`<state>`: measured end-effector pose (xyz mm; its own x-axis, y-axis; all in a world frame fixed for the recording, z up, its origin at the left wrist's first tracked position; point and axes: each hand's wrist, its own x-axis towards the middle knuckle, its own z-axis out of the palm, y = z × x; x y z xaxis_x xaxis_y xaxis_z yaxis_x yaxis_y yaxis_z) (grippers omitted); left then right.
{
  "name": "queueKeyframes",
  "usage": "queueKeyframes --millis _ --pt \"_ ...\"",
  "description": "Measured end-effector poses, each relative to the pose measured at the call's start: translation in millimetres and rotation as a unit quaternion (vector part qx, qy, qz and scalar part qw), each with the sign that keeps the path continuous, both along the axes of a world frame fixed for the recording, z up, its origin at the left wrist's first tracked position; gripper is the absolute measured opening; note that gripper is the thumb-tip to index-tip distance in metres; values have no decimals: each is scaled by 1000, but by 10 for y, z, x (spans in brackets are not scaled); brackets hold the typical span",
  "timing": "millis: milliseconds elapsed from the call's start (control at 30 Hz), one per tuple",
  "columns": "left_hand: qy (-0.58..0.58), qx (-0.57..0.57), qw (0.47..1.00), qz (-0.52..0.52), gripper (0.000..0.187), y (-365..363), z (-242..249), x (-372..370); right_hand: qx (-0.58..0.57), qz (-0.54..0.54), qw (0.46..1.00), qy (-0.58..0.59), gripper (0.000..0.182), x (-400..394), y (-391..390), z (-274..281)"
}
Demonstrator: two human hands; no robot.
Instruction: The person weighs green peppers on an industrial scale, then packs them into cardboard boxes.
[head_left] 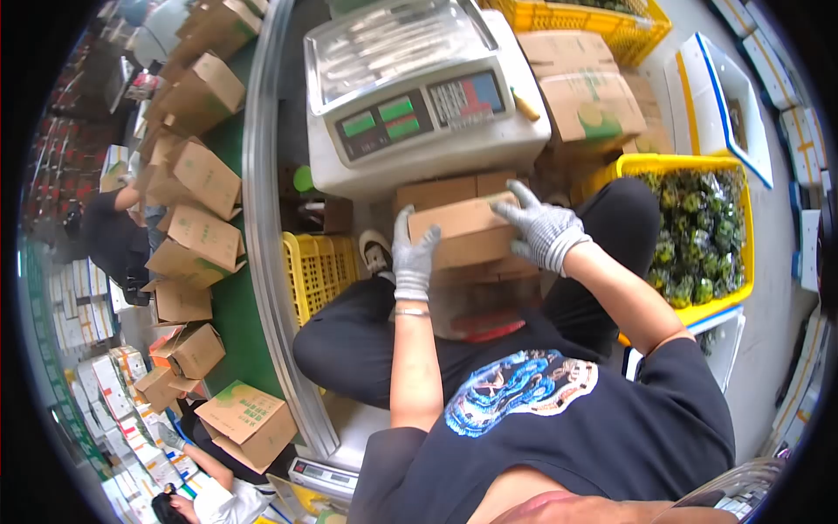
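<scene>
A small brown cardboard box (463, 229) is held between my two gloved hands, above my lap and in front of the scale's stand. My left hand (414, 255) grips its left end, the thumb along the near side. At the right end, my right hand (547, 231) has its fingers over the top edge and the thumb lower down. Other brown cardboard (436, 192) lies just behind and beneath this box, partly covered by it. The digital scale (410, 118), with lit green displays and a metal tray, stands beyond my hands.
A yellow crate (749, 236) of wrapped green produce stands right; another yellow crate (319, 271) is left. Open cartons (205, 175) line the green conveyor (253, 323) behind a metal rail (262, 175). Two other people work beyond it. A foam box (690, 96) stands at upper right.
</scene>
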<state>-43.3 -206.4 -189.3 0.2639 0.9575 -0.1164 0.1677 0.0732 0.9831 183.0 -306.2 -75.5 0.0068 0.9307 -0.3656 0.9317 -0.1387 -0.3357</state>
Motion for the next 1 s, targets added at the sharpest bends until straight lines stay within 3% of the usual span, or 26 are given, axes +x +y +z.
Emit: queueKeyframes --millis 200,267,300,367,433,467,500,567,633,667,733,767,833,867,900,933,967,1000 --pt "85 -17 996 -7 76 57 -49 55 -99 50 993 -28 65 -423 116 -45" --pt "203 66 977 26 76 23 14 99 -152 -8 988 -12 63 -494 239 -34" --pt "259 106 960 34 76 -19 48 130 -181 -45 982 -2 62 -502 238 -45" --pt "353 242 902 -51 68 -75 231 313 -87 -107 990 13 50 -560 150 -179" --pt "412 383 814 -142 61 -138 445 600 -52 -152 985 57 44 -536 137 -122" --pt "471 419 744 -222 56 -153 251 661 -77 -147 982 85 43 -507 142 -107" --pt "454 397 762 -237 54 -136 324 708 -99 -147 978 111 42 -421 128 -87" --pt "457 374 765 -259 56 -143 454 728 -46 56 997 38 44 -208 -102 3" --pt "423 435 746 -274 59 -102 299 559 10 -70 991 111 43 6 -408 288" --pt "423 447 736 -281 57 -176 356 550 115 -160 974 116 36 105 -641 297" --pt "405 459 717 -334 53 -144 337 482 311 -279 903 107 29 418 -1165 266" --pt "403 450 717 -348 50 -152 416 505 413 -343 837 109 22 573 -1480 311" --pt "400 413 742 -345 47 -57 416 522 407 -460 789 34 31 900 -2205 190" --pt "340 400 775 -352 47 -26 400 509 394 -511 764 4 33 1069 -2652 64" --pt "279 384 804 -359 47 22 364 477 359 -602 710 62 32 1161 -3047 30" --pt "205 331 845 -367 53 84 276 429 316 -662 680 0 36 1255 -3480 -108" --pt "251 358 820 -370 58 63 314 445 243 -746 620 -20 39 1323 -3894 -281" --pt "297 388 791 -369 63 3 364 467 207 -759 614 -69 44 1386 -4381 -636"
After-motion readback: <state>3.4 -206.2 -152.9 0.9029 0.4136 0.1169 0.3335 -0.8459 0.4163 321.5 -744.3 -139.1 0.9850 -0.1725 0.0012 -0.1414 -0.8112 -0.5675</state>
